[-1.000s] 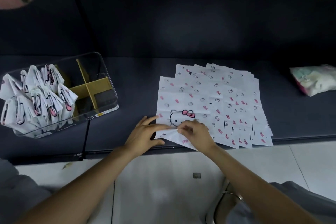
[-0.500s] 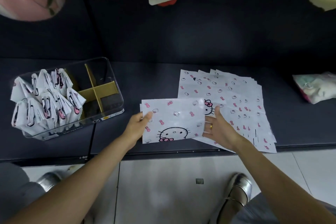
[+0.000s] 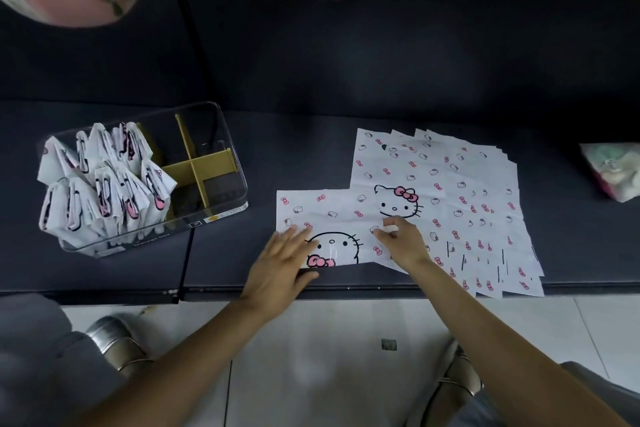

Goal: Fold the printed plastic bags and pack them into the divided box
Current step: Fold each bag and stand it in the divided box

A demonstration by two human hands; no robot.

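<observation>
- A clear divided box (image 3: 221, 163) sat on the dark bench (image 3: 294, 156), well to the left of the bags being worked on.
- Folded bags (image 3: 104, 184) stood upright and packed tight in the box's left compartments; the compartments on its right side, around the yellow divider (image 3: 194, 166), looked unfilled.
- To the right of the box lay a fanned stack of flat bags (image 3: 467, 191), white with small pink bows and cat faces.
- One bag (image 3: 329, 215) lay on the bench between the box and the stack, its right part overlapping the stack, its cat face upside down toward the person.
- The left hand (image 3: 280, 267) lay flat on that bag's near edge, fingers straight and released, pressing it down.
- The right hand (image 3: 401, 239) rested at the bag's right edge, fingers bent; they seemed to pinch the bag's edge, though the pinch was not plainly visible.
- Judged from this, roughly half the box was filled; this bag was not yet folded, and many flat bags remained to fold and pack.
</observation>
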